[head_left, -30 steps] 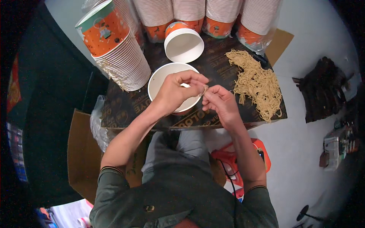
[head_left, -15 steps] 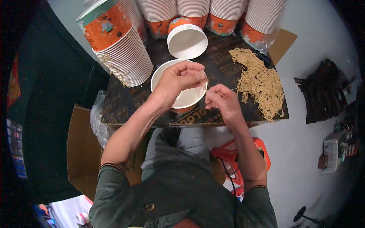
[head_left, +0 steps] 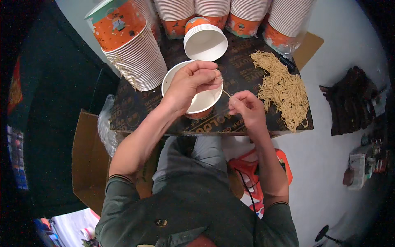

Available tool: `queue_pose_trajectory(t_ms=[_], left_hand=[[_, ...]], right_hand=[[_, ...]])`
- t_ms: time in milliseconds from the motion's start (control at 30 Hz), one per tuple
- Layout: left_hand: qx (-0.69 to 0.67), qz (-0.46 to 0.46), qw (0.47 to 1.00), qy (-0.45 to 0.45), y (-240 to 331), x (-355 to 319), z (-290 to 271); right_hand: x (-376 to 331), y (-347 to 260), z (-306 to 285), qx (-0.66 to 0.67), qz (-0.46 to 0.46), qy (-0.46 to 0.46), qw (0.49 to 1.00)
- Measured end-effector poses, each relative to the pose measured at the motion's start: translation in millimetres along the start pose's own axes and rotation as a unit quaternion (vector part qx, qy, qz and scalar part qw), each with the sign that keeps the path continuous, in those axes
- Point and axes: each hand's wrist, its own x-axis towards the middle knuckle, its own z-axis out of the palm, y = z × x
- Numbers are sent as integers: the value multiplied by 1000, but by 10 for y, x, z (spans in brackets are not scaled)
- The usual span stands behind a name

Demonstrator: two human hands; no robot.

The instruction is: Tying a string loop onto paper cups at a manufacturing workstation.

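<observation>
Dark bench (head_left: 135,107) carrying everything. Along the far edge, stacks of paper cups (head_left: 133,57) — orange-printed, ribbed white rims. Toward the right edge, a loose pile of pale noodles (head_left: 284,88). Near the front edge, at the middle, an open white cup (head_left: 197,101) under the left hand (head_left: 191,82), fingers curled and pressed together at the tips. Just behind, a second empty cup (head_left: 205,42). Right hand (head_left: 246,108) beside the front cup, fingers pinching a thin noodle strand (head_left: 226,93) — stretched between both hands.
</observation>
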Motion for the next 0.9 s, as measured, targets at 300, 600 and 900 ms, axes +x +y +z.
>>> queue_pose_trajectory(t_ms=[300,600,900], left_hand=[[134,71,983,-106,-18,-4,236],[231,84,967,-63,-28,-89,195],[481,194,854,-48,-52,-191,80]], right_hand=[[92,-140,183,-84,-205,5,975],[134,75,204,61,-165,-24,984],[117,125,231,10,-240,17,971]])
